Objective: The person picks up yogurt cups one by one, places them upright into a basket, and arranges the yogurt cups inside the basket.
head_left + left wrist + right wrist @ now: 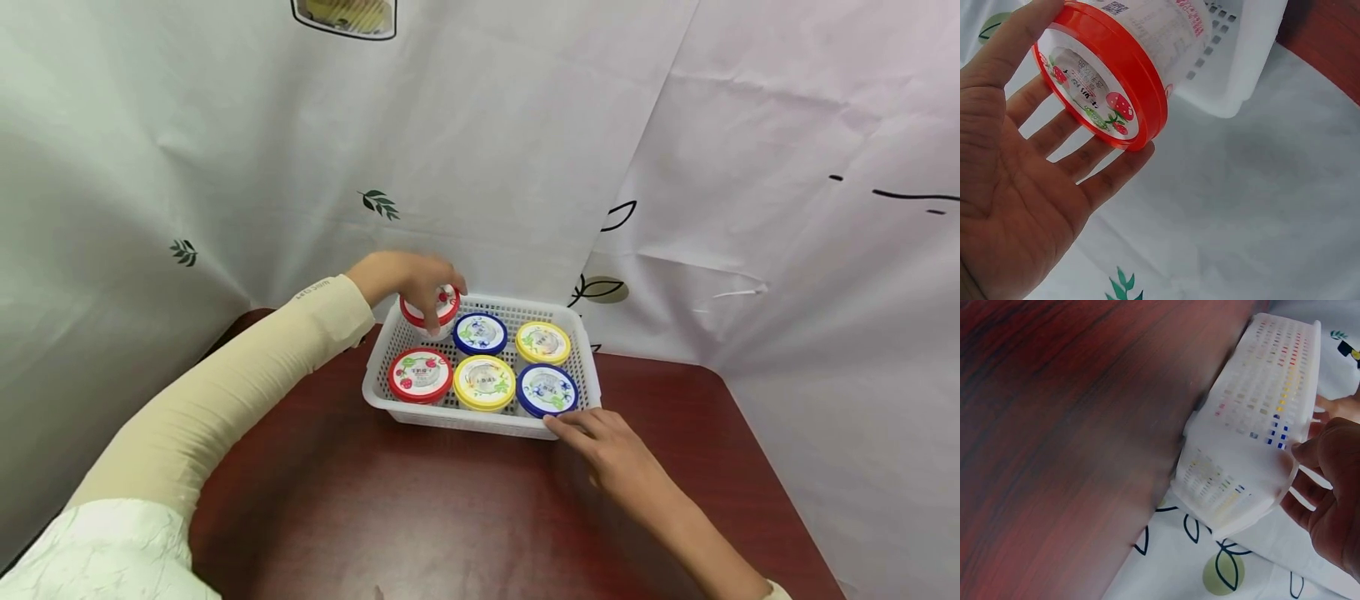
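Note:
A white plastic basket (480, 423) with perforated walls holds several round tubs. At its back left corner my left hand (412, 277) grips a red-lidded tub (1110, 69) with strawberries printed on the lid, thumb and fingers spread around the rim. That tub looks slightly raised and tilted; whether its base touches the basket floor is hidden. My right hand (611, 454) holds the rim at the front right corner, the thumb (1307, 452) against the front wall. Nearest to it is a blue-lidded tub (547, 390).
Also in the basket are another red-lidded tub (420, 375), two yellow-lidded tubs, one at the front (484, 382), and a second blue-lidded tub (480, 332). The basket stands on a dark red wooden table (420, 517), close to a white printed cloth (510, 150) hanging behind.

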